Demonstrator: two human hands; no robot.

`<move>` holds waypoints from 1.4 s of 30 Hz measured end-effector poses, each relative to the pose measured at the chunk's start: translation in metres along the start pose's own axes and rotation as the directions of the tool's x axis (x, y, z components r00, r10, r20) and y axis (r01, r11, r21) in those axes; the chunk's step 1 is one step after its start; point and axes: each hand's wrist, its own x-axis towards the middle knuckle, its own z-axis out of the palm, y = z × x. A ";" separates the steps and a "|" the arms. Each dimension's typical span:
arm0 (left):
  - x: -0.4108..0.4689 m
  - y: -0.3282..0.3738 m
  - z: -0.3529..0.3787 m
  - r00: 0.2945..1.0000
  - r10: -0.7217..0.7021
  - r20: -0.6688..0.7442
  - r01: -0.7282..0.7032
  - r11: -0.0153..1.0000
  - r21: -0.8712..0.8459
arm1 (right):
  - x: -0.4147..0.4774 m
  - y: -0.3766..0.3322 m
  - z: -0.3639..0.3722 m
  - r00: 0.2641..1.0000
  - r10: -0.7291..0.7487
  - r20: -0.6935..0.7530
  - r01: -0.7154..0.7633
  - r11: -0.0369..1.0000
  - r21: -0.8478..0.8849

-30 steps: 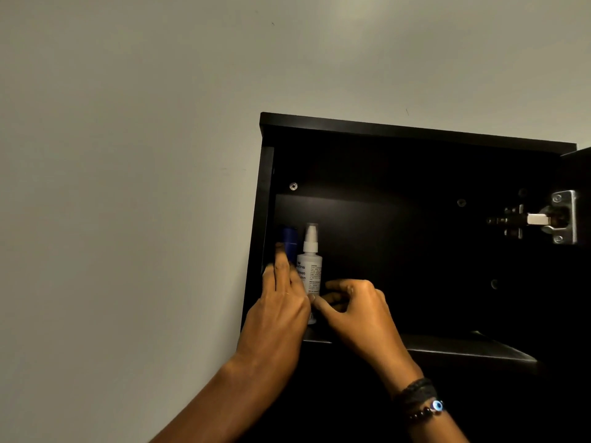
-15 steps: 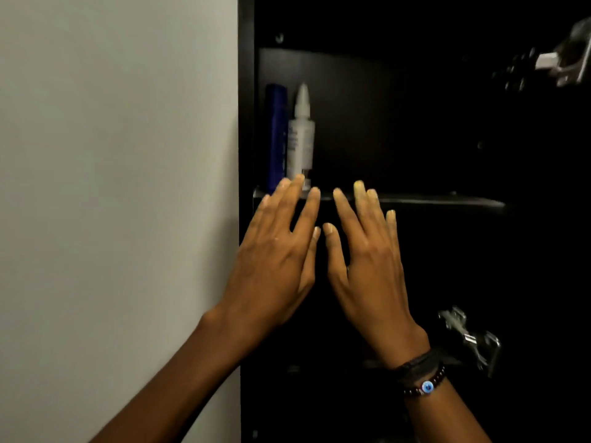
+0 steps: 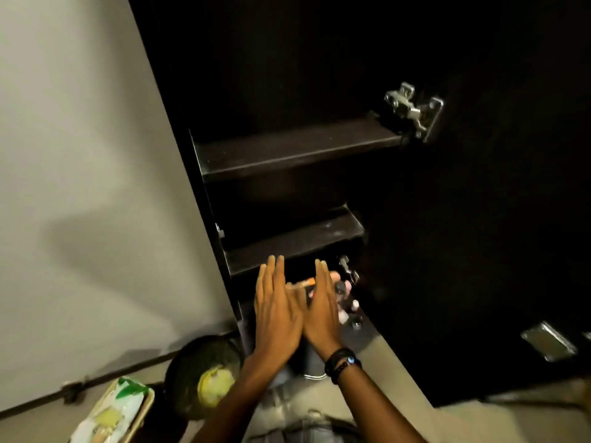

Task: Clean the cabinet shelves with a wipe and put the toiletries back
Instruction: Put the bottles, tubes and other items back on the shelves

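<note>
I look down the open black cabinet [image 3: 204, 199]. Two bare dark shelves show, an upper shelf [image 3: 287, 148] and a lower shelf [image 3: 294, 241]. My left hand [image 3: 276, 311] and my right hand [image 3: 321, 311] are held side by side with straight fingers, just below the lower shelf's front edge, holding nothing. Behind the fingers, in the bottom compartment, stand several small toiletries [image 3: 343, 298], blurred and partly hidden; one has an orange part [image 3: 307, 282].
The cabinet door [image 3: 479, 219] stands open to the right, with metal hinges [image 3: 412, 110]. On the floor at the lower left are a dark bin [image 3: 201, 372] with something yellow inside and a pack of wipes [image 3: 112, 414]. A pale wall is on the left.
My view has swung down from the top shelf with the blue and white bottles to the lower shelves. Both hands have come down, fingers still straight, in front of the bottom compartment.
</note>
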 end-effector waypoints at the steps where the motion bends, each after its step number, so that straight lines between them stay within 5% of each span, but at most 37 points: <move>1: -0.007 -0.014 0.010 0.997 -0.031 0.064 0.029 0.999 0.037 | -0.001 0.020 0.002 0.999 0.049 -0.009 -0.049 0.997 -0.053; 9: -0.023 -0.067 0.049 0.932 -0.113 0.344 0.032 0.972 0.233 | -0.006 0.093 -0.006 0.944 0.327 -0.041 -0.329 0.929 -0.171; 16: 0.008 -0.089 0.077 0.892 -0.076 0.446 -0.052 0.962 0.269 | 0.029 0.129 -0.020 0.915 0.401 -0.042 -0.395 0.870 -0.295; 21: 0.048 -0.099 0.114 0.895 -0.055 0.444 -0.059 0.970 0.238 | 0.080 0.142 -0.031 0.950 0.311 -0.012 -0.285 0.853 -0.437; 28: 0.100 -0.115 0.185 0.884 0.046 0.466 -0.131 0.980 0.152 | 0.143 0.150 -0.045 0.945 0.239 0.222 -0.061 0.797 -0.600; 36: 0.124 -0.101 0.219 0.783 -0.139 0.607 -0.060 0.953 0.296 | 0.172 0.169 -0.035 0.873 0.306 0.380 0.058 0.708 -0.704; 42: 0.130 -0.105 0.221 0.821 -0.197 0.536 -0.055 0.907 0.417 | 0.171 0.171 -0.034 0.878 0.324 0.352 -0.006 0.743 -0.669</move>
